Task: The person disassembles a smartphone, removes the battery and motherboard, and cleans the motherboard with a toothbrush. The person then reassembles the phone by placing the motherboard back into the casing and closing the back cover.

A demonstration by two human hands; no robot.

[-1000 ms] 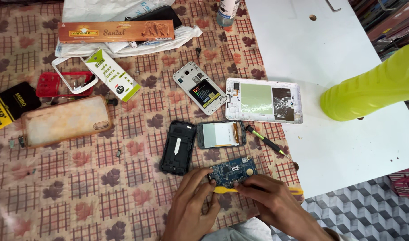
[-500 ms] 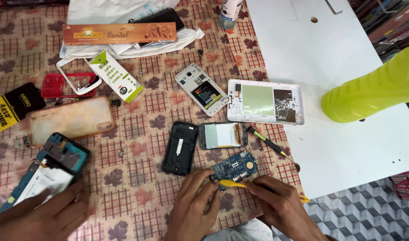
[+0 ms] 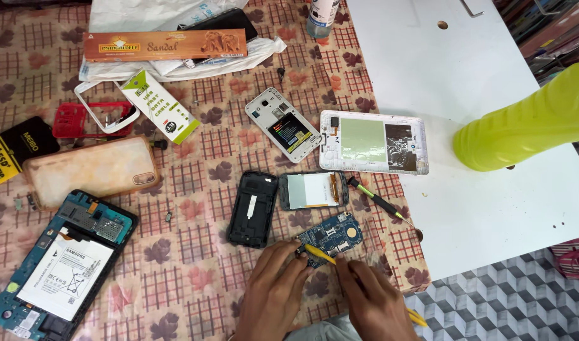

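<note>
A small blue circuit board point(image 3: 332, 235) lies on the patterned cloth near the front edge. My left hand point(image 3: 274, 292) presses its fingertips on the board's left end. My right hand point(image 3: 373, 302) grips a yellow pry tool point(image 3: 321, 254) whose tip rests on the board's lower edge. Just behind the board lie a black phone back cover point(image 3: 252, 208), a small display frame point(image 3: 312, 191) and a black-and-green screwdriver point(image 3: 376, 201).
An opened tablet with its battery showing point(image 3: 62, 265) lies at the front left. A translucent phone case point(image 3: 90, 169), a white phone point(image 3: 284, 125), a white tablet shell point(image 3: 373, 141), boxes and a red frame point(image 3: 71, 119) fill the cloth. A green bottle point(image 3: 523, 126) lies on the white table point(image 3: 466, 76).
The opened tablet has been set down at the front left, and the other person's hand that held it has gone from view. My hands stay on the circuit board.
</note>
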